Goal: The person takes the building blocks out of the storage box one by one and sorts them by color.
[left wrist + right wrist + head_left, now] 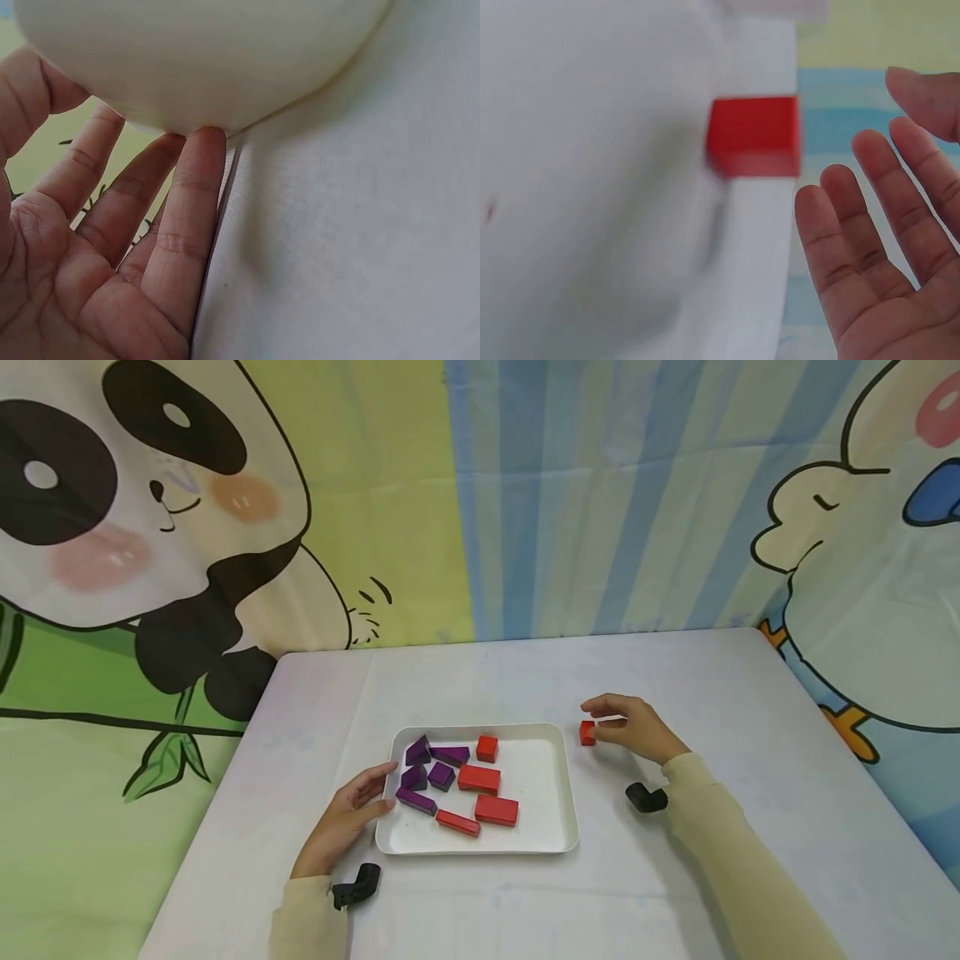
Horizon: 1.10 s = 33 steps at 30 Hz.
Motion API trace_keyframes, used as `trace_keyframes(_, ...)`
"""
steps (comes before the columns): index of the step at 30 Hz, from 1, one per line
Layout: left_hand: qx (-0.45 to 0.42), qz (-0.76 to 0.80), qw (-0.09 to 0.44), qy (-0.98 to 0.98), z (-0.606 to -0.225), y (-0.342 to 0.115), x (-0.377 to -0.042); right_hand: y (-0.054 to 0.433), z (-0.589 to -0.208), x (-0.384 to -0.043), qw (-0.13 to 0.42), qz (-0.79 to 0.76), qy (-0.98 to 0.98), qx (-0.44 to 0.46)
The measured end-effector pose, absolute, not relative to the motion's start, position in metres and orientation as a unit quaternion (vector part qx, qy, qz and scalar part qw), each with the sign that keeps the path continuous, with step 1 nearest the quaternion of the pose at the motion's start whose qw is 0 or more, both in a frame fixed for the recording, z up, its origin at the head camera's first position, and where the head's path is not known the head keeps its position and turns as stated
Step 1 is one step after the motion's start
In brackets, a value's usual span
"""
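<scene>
My left hand (348, 814) rests against the left side of a white tray (547, 785), its fairly straight fingers touching the wall. In the left wrist view, the fingertips of that hand (112, 240) meet the outer side of the tray (202, 60). Inside the tray sit purple blocks (442, 776) of several shapes on the left and red blocks (478, 779) beside them. To the right of the tray, my right hand (633, 727) is beside a small red block (587, 732) on the table. In the right wrist view, its spread fingers stand apart from that block (754, 136).
A white-covered table (525, 910) lies under everything. Behind it hangs a cloth backdrop (570, 502) with cartoon animals and stripes. A black wrist-worn device (358, 887) is at the left wrist, and another black device (646, 797) at the right.
</scene>
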<state>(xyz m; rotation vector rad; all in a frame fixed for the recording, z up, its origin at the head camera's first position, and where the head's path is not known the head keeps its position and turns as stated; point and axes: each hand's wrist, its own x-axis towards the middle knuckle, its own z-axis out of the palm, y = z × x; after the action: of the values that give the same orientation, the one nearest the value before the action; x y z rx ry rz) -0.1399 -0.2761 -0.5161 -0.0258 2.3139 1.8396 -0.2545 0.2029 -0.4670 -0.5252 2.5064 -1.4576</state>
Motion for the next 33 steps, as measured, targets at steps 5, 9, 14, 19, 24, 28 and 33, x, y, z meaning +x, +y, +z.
trace_keyframes(5, -0.014, 0.616, 0.094, 0.782, -0.514, -0.275, -0.140, 0.179, -0.456, -0.250, 0.099, -0.526, 0.824, -0.187)
trace_keyframes(9, -0.022, 0.615, 0.098, 0.782, -0.513, -0.274, -0.139, 0.157, -0.453, -0.251, 0.087, -0.522, 0.823, -0.206)
trace_keyframes(14, -0.025, 0.621, 0.098, 0.777, -0.512, -0.274, -0.139, 0.130, -0.452, -0.253, 0.082, -0.521, 0.815, -0.239)
trace_keyframes(19, -0.025, 0.620, 0.097, 0.778, -0.513, -0.274, -0.139, 0.108, -0.452, -0.254, 0.102, -0.528, 0.806, -0.248)
trace_keyframes(24, -0.024, 0.620, 0.097, 0.779, -0.514, -0.274, -0.140, 0.090, -0.456, -0.254, 0.123, -0.525, 0.805, -0.248)
trace_keyframes(28, -0.019, 0.622, 0.096, 0.777, -0.514, -0.273, -0.140, 0.079, -0.461, -0.253, 0.143, -0.507, 0.814, -0.243)
trace_keyframes(33, -0.012, 0.622, 0.094, 0.777, -0.516, -0.274, -0.139, 0.069, -0.468, -0.251, 0.167, -0.469, 0.835, -0.234)
